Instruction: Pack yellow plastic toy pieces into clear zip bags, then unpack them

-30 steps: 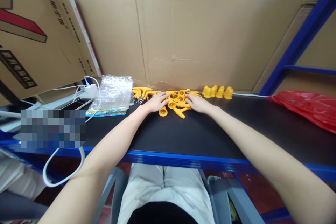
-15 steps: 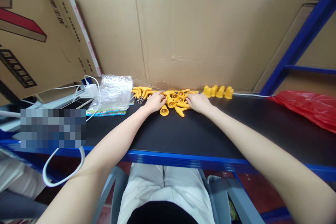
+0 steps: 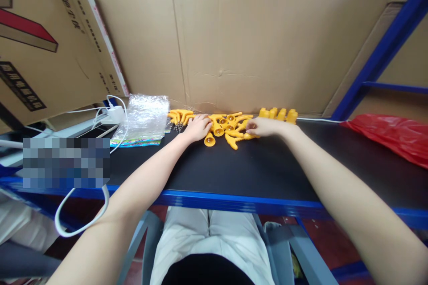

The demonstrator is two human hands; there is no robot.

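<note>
Yellow plastic pieces lie in a loose pile on the black tabletop, among them cone-shaped cups [image 3: 218, 131] and branched, pistol-shaped handles [image 3: 231, 141]. My left hand [image 3: 199, 128] rests at the pile's left side, fingers stretched out and lying over the pieces. At the right side, my right hand [image 3: 261, 126] has its fingers bent and closed on a yellow piece [image 3: 251, 136], partly covered by the hand. Left of my left hand are more yellow handles [image 3: 180, 114] with metal coils [image 3: 176, 125] at their lower ends.
Several yellow cups [image 3: 292, 116] stand in a row behind my right hand. A clear plastic bag [image 3: 147, 113] lies on the left over colourful packaging, near a white charger [image 3: 115, 116] with cables. A red plastic bag [image 3: 388, 138] is at the right. Cardboard [image 3: 250, 44] walls the back.
My right hand has moved right, away from the pile's middle, and a yellow piece now shows under its fingers. My left hand has barely moved.
</note>
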